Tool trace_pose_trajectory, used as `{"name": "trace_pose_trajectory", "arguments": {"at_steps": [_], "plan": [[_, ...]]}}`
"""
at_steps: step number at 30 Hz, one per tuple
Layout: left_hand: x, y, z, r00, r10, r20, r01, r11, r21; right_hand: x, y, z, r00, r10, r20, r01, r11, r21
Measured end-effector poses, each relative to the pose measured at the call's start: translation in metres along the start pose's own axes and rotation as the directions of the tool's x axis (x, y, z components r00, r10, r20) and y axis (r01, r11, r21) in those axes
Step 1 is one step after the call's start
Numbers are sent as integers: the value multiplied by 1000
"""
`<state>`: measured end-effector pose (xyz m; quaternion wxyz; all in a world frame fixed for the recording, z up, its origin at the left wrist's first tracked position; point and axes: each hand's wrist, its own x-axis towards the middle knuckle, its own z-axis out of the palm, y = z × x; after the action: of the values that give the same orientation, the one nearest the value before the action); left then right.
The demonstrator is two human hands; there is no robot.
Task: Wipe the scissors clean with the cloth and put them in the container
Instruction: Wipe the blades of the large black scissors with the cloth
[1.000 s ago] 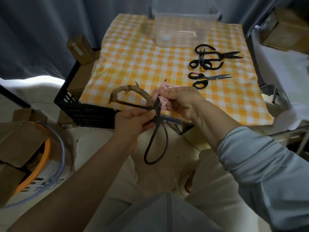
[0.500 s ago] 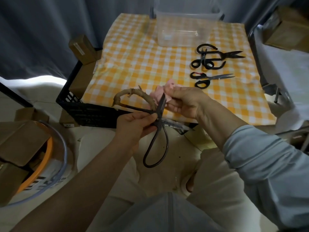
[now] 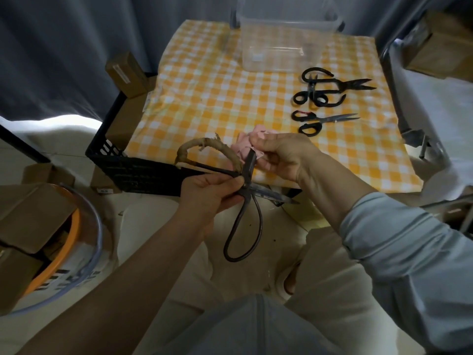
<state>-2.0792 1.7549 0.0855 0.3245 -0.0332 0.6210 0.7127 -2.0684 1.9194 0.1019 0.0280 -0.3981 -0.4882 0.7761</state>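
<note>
Fingers point(image 3: 227, 181) of the left hand point(image 3: 210, 193) pinched the big scissors point(image 3: 250, 166) near the pivot. The blades were spread apart, one bare loop handle hung down, and the other was wrapped in cord. The right hand point(image 3: 284, 160) pinched the one pink cloth point(image 3: 243, 147) around the upper blade, just off the near edge of the yellow checked tablecloth point(image 3: 204, 98). One clear plastic container point(image 3: 281, 42) stood at its far edge. Three black scissors point(image 3: 332, 85) lay to the right: a large pair, a smaller pair across it, and a small pair nearer.
</note>
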Motion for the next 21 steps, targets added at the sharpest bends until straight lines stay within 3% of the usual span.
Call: {"name": "trace_pose_trajectory", "arguments": {"at_steps": [3,6,7,9,10,12,14,16,18,19,21], "plan": [[0,2,1,1000,10,-13,-10,1000,-17,3,-6,2,999,-17,-51,18,1000,18],[-2,2,-2,1000,21,8,-21,1000,23,6,-20,-10,978,-60,-201,87,988,127],[-3,1,-3,1000,25,9,-26,999,41,4,-25,-16,960,-116,-256,149,982,113],[-2,2,-6,999,36,-7,-36,997,64,-2,-35,-24,900,-326,-290,313,945,-89],[0,3,-6,999,42,-17,-40,997,69,-5,-39,-24,849,-468,-243,416,878,-238],[2,6,-4,998,60,-15,-58,994,88,-20,-42,-15,690,-723,-32,626,617,-477],[2,8,-1,997,72,1,-71,990,118,-31,-40,-5,589,-772,240,701,339,-628],[1,9,2,998,64,-9,-62,991,116,-37,-33,0,594,-652,471,653,49,-756],[2,12,4,998,42,-46,-38,996,78,-35,-23,-2,612,-506,608,594,-214,-776],[3,13,4,997,33,-66,-29,998,57,-34,-20,-3,628,-463,626,567,-278,-775],[4,16,3,997,29,-76,-26,999,45,-33,-20,-6,662,-453,598,526,-288,-800]]}}
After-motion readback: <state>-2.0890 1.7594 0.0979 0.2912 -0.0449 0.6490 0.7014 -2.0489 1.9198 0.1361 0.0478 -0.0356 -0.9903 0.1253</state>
